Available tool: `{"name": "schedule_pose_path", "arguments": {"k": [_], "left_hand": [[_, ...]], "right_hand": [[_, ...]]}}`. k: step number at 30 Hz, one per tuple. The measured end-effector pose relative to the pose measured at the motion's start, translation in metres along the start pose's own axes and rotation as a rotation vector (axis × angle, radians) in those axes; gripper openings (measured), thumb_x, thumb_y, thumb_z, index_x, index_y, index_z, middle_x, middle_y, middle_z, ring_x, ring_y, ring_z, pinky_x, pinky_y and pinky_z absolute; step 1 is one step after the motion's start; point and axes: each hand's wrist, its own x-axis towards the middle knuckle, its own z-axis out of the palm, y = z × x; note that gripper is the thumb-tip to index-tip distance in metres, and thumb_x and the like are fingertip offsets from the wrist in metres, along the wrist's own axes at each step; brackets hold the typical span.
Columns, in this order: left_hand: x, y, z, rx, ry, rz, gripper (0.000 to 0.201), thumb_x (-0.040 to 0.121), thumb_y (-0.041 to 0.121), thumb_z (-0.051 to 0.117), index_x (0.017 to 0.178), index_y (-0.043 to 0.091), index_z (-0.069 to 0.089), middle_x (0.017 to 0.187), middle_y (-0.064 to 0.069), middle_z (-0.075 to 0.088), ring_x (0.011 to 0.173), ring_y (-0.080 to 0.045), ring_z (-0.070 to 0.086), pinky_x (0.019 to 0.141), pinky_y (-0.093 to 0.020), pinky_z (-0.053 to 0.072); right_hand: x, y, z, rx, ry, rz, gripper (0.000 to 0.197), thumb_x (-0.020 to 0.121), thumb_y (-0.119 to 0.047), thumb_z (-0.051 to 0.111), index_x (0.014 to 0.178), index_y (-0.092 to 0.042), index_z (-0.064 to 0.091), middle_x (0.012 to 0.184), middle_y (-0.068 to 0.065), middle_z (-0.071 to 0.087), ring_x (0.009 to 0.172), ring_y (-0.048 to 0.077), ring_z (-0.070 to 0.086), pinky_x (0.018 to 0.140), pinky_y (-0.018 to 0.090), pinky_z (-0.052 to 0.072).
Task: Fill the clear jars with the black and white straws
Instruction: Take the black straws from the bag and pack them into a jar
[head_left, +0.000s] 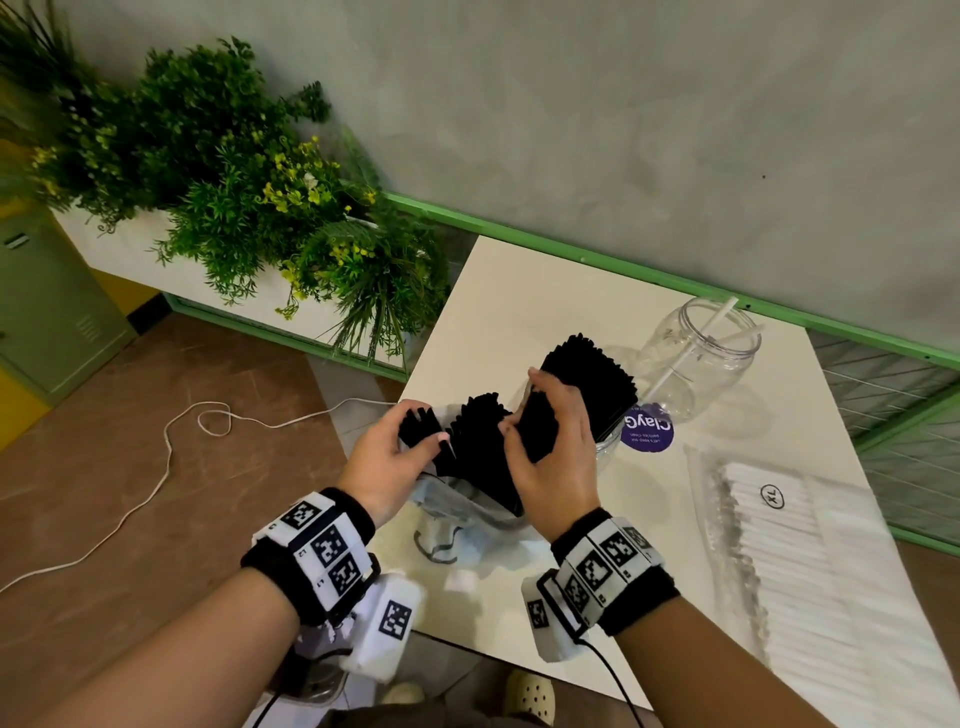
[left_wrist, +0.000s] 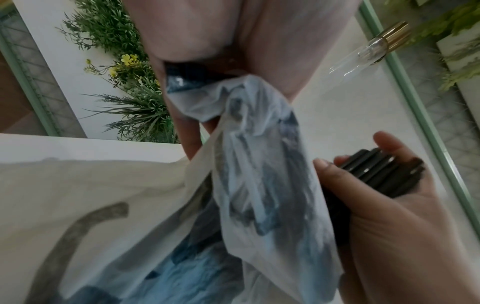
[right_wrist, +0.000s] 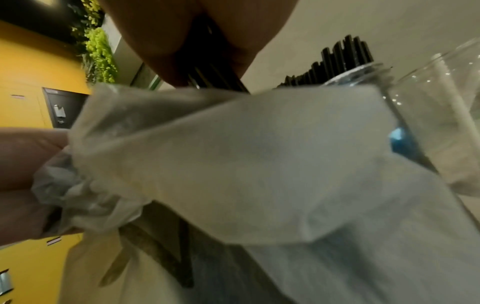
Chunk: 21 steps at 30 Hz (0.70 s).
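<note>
A thin plastic bag (head_left: 462, 514) of black straws (head_left: 478, 431) lies at the table's near edge. My left hand (head_left: 421, 431) grips the bag's mouth together with a few straws. My right hand (head_left: 524, 415) is curled round a bundle of black straws (left_wrist: 376, 174) next to the bag. Just behind it stands a clear jar (head_left: 608, 449) with a purple label, packed with black straws (head_left: 587, 379). A second clear jar (head_left: 696, 358) further back holds two white straws (head_left: 717, 325). In the right wrist view the bag (right_wrist: 233, 154) hides most of the bundle.
A long clear pack of white straws (head_left: 810, 561) lies along the right side of the white table (head_left: 519, 291). A planter with green plants (head_left: 249, 171) stands to the left by the wall. A white cable (head_left: 171, 447) trails over the floor.
</note>
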Motion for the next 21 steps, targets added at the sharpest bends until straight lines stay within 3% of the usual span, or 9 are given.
{"name": "schedule_pose_path", "arguments": {"k": [3,5,8,11,13,17,21], "left_hand": [[-0.002,-0.004,-0.001,0.02,-0.02,-0.04,0.009,0.089,0.013,0.064,0.094,0.01,0.057,0.077,0.001,0.056,0.072,-0.013,0.05,0.061,-0.016,0.037],[-0.004,-0.007,-0.002,-0.002,-0.02,-0.07,0.01,0.089,0.013,0.064,0.097,0.012,0.058,0.079,0.001,0.059,0.075,-0.013,0.053,0.066,-0.02,0.04],[-0.005,-0.01,-0.001,0.001,-0.015,-0.075,0.01,0.088,0.013,0.064,0.091,0.02,0.058,0.076,0.006,0.059,0.069,-0.001,0.053,0.065,-0.017,0.04],[-0.005,-0.011,0.002,-0.007,-0.011,-0.069,0.012,0.088,0.009,0.064,0.089,0.02,0.059,0.074,0.005,0.058,0.067,-0.004,0.051,0.064,-0.018,0.04],[-0.004,-0.01,0.003,-0.023,-0.022,-0.078,0.013,0.088,0.008,0.063,0.089,0.02,0.059,0.076,0.004,0.061,0.07,-0.007,0.054,0.066,-0.019,0.042],[-0.001,-0.007,0.002,0.015,-0.028,-0.077,0.013,0.088,0.007,0.064,0.093,0.019,0.06,0.081,0.003,0.064,0.075,-0.009,0.058,0.061,-0.01,0.042],[0.002,-0.004,0.002,0.035,-0.028,-0.095,0.014,0.088,0.006,0.062,0.094,0.018,0.057,0.08,0.009,0.062,0.076,-0.007,0.057,0.061,-0.008,0.04]], "right_hand": [[-0.016,0.009,-0.003,0.002,-0.04,0.074,0.041,0.082,0.004,0.065,0.114,-0.018,0.054,0.103,0.001,0.053,0.095,0.003,0.053,0.088,0.011,0.038],[-0.028,0.016,-0.004,0.013,-0.076,0.147,0.036,0.081,0.004,0.065,0.111,-0.016,0.057,0.1,-0.001,0.053,0.093,0.006,0.054,0.086,0.013,0.04],[-0.029,0.018,-0.005,0.041,-0.076,0.194,0.034,0.082,0.006,0.062,0.108,-0.015,0.056,0.098,-0.001,0.054,0.094,0.008,0.056,0.087,0.017,0.042],[-0.013,0.007,-0.007,0.13,-0.065,0.228,0.039,0.083,0.013,0.055,0.106,-0.018,0.052,0.096,0.004,0.054,0.087,0.009,0.059,0.085,0.021,0.047],[0.005,-0.005,-0.012,0.228,-0.053,0.253,0.039,0.086,0.013,0.052,0.106,-0.021,0.05,0.093,0.005,0.054,0.083,0.015,0.062,0.083,0.031,0.051],[0.045,-0.031,-0.032,0.401,-0.025,0.274,0.04,0.09,0.013,0.047,0.104,-0.025,0.048,0.099,0.013,0.051,0.084,0.023,0.068,0.083,0.041,0.055],[0.073,-0.038,-0.049,0.437,-0.066,0.255,0.043,0.089,0.017,0.042,0.105,-0.022,0.046,0.098,0.005,0.048,0.085,0.025,0.069,0.081,0.042,0.056]]}}
